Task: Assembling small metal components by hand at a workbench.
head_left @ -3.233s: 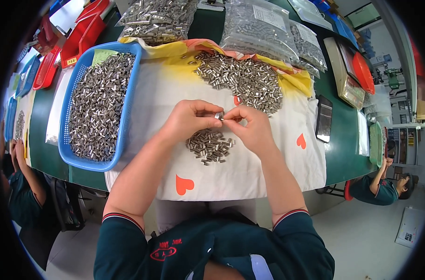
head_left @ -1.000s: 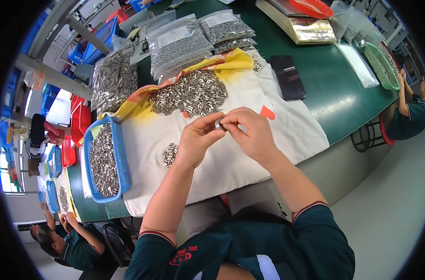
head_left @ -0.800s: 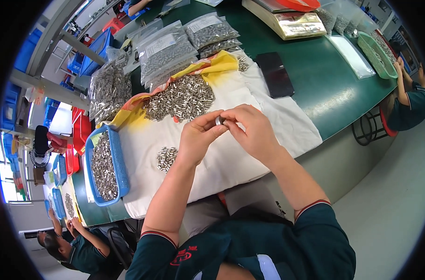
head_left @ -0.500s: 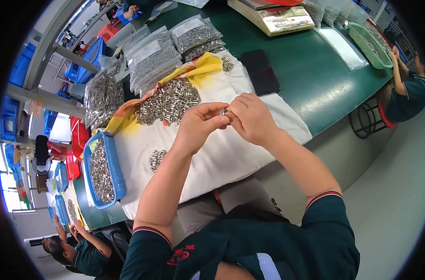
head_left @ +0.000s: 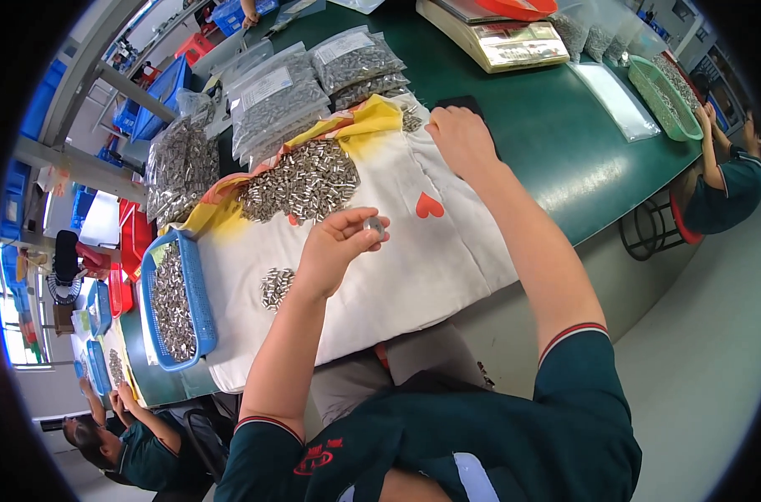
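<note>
Between the thumb and fingers of my left hand point(head_left: 334, 251) is a small round silvery metal part point(head_left: 373, 224), held above the white cloth point(head_left: 397, 276). My right hand point(head_left: 466, 144) is further off to the right, over the near edge of a black phone point(head_left: 460, 103). Its curled fingers point toward a little pile of metal pieces point(head_left: 411, 119) at the cloth's far edge; whatever they hold is hidden. A large heap of short silvery metal cylinders point(head_left: 309, 180) lies beyond my left hand. A smaller cluster of cylinders point(head_left: 276, 289) sits beside my left forearm.
A blue basket point(head_left: 201, 309) of metal parts stands at the left. Bags of grey parts point(head_left: 272, 96) line the far side. A scale point(head_left: 497, 38), a clear plastic bag point(head_left: 616, 100) and a green basket point(head_left: 677, 117) are at the right. Other people sit left and right.
My hands have parted. The right moved away to the far right, toward the small pile and phone; the left drew slightly nearer with the metal part. A red heart on the cloth is uncovered.
</note>
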{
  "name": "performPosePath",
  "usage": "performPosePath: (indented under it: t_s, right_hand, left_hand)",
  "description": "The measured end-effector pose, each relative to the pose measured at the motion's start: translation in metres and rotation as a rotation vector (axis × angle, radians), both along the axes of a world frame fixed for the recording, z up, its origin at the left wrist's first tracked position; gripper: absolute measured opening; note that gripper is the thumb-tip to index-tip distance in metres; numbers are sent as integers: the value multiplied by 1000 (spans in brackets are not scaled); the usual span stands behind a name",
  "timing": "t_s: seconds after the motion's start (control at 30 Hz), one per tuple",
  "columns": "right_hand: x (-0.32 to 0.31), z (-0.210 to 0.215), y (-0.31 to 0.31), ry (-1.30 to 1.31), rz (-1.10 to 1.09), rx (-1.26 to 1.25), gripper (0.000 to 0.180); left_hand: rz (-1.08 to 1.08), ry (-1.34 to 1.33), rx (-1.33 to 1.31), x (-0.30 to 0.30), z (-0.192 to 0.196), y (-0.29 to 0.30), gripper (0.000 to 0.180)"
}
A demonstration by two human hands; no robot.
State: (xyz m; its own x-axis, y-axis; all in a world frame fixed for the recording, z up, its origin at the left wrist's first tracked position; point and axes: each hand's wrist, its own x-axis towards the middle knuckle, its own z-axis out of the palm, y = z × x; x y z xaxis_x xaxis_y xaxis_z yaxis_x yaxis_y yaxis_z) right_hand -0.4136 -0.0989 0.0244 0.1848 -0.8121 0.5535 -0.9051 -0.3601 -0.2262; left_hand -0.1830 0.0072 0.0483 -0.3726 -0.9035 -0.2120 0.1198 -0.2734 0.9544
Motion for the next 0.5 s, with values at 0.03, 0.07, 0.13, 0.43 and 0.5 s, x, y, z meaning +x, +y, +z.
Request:
performPosePath:
  t_s: [0.03, 0.07, 0.13, 0.43, 0.5]
  right_hand:
    - [2, -6, -16, 114, -33, 12, 12]
    - [3, -12, -28, 123, -28, 12, 12]
    - [12, -20, -46, 273, -87, -22, 7]
    - [57, 10, -1, 22, 127, 68, 13]
    - [88, -4, 24, -140, 448, 139, 10]
  left_hand:
    - [31, -56, -12, 2, 3, 6, 29]
    - [36, -47, -11, 7, 2, 10, 29]
    - [153, -112, -67, 27, 2, 16, 30]
    - [236, -666, -347, 120, -6, 21, 25]
    - [137, -741, -347, 103, -1, 16, 25]
